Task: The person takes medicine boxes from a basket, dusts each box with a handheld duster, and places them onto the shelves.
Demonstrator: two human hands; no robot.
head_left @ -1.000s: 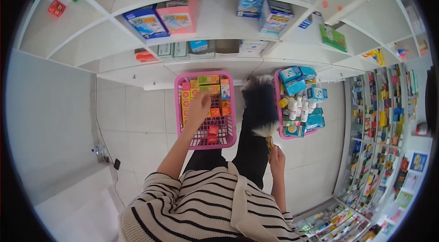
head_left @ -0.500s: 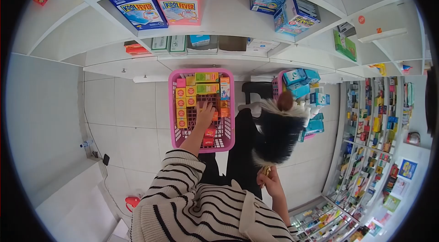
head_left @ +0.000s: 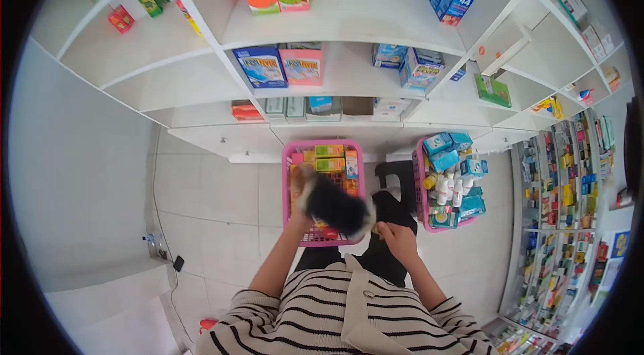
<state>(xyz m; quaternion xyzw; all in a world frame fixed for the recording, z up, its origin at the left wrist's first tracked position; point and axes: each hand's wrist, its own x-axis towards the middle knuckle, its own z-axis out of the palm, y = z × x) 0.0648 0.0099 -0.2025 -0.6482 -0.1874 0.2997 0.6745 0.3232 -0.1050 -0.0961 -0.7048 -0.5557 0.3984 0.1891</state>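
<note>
My right hand [head_left: 398, 242] is closed round the thin handle of a fluffy black-and-white duster [head_left: 335, 207]. The duster lies slantwise over a pink plastic basket [head_left: 359, 187] and is blurred by motion. My left hand [head_left: 297, 195] is at the basket's left side, by the duster's far end; its fingers are smeared and partly covered. Inside the basket, yellow-green boxes [head_left: 329, 164] and a blue-and-white box [head_left: 351, 164] show behind the duster. Red packs near the front end are mostly covered.
A second pink basket [head_left: 420, 197] with teal boxes and white bottles [head_left: 449, 189] stands to the right, beside a black stool [head_left: 396, 174]. White shelves [head_left: 349, 26] with medicine boxes rise ahead. Packed shelves [head_left: 550, 201] line the right. A cable [head_left: 157, 211] runs along the left floor.
The duster has swung left from beside the basket to above it, with my right hand on its handle. My left hand has shifted toward the basket's left side. The view has tilted up.
</note>
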